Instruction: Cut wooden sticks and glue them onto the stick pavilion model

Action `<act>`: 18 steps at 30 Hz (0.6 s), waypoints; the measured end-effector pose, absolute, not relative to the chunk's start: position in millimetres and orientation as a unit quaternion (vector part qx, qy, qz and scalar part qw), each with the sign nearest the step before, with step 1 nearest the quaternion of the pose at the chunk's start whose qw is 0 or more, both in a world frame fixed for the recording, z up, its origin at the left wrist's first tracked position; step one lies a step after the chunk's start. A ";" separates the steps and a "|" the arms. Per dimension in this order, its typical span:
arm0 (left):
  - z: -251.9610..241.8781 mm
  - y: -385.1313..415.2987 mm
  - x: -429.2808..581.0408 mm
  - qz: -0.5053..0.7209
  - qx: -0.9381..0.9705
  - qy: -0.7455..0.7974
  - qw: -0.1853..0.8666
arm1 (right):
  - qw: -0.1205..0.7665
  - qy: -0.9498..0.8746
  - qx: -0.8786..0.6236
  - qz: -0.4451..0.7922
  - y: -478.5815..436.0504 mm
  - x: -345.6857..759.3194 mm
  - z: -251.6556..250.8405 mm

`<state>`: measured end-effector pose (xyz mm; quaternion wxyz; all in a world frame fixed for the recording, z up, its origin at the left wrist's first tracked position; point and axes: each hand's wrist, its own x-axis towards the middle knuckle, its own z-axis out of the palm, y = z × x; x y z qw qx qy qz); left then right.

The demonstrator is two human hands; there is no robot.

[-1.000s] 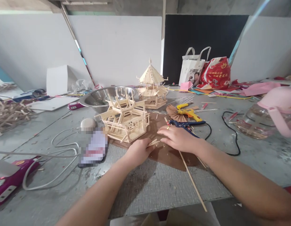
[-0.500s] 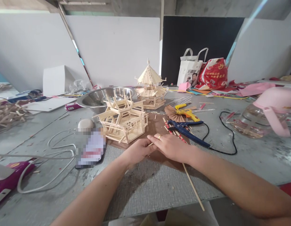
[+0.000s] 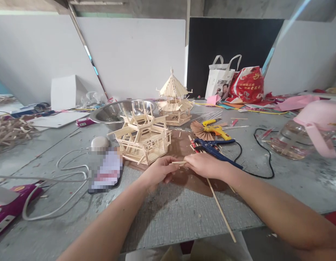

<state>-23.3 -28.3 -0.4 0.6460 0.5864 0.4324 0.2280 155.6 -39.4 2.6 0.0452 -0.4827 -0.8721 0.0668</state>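
Note:
A short pale wooden stick (image 3: pixel 179 162) bridges my two hands. My left hand (image 3: pixel 160 170) is closed, pinching its left end between thumb and fingers. My right hand (image 3: pixel 204 165) is also closed, with its fingertips at the right end; its palm side is hidden. Under my right wrist a long thin wooden stick (image 3: pixel 221 212) slants past the table's front edge. Both hands hover over a brown sheet (image 3: pixel 181 183). Just beyond my left hand stands a small open-topped pavilion frame (image 3: pixel 144 139) built of sticks, with upright pieces on top.
Behind are a roofed stick pavilion (image 3: pixel 173 98) and a metal bowl (image 3: pixel 108 110). Blue-handled cutters (image 3: pixel 219 154) and a yellow glue gun (image 3: pixel 215 129) lie right, near a pink-lidded jug (image 3: pixel 291 141). Left are a white cable (image 3: pixel 59 214), a phone (image 3: pixel 108 170) and a purple power strip (image 3: pixel 17 206).
My hands have drawn apart, and the short stick now shows between them. My right hand has shifted right and turned, so its ring no longer shows.

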 end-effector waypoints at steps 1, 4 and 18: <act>-0.1 -27.5 -23.7 0.244 0.578 0.436 0.645 | 0.041 -0.863 -0.490 0.116 -37.3 158.1 2.9; 0.7 -25.4 -24.6 0.269 0.553 0.435 0.658 | 0.045 -0.807 -0.488 0.331 -32.1 164.5 3.8; -0.3 -24.1 -24.3 0.328 0.510 0.388 0.694 | 0.136 -0.630 -0.368 0.671 -28.8 163.3 -5.1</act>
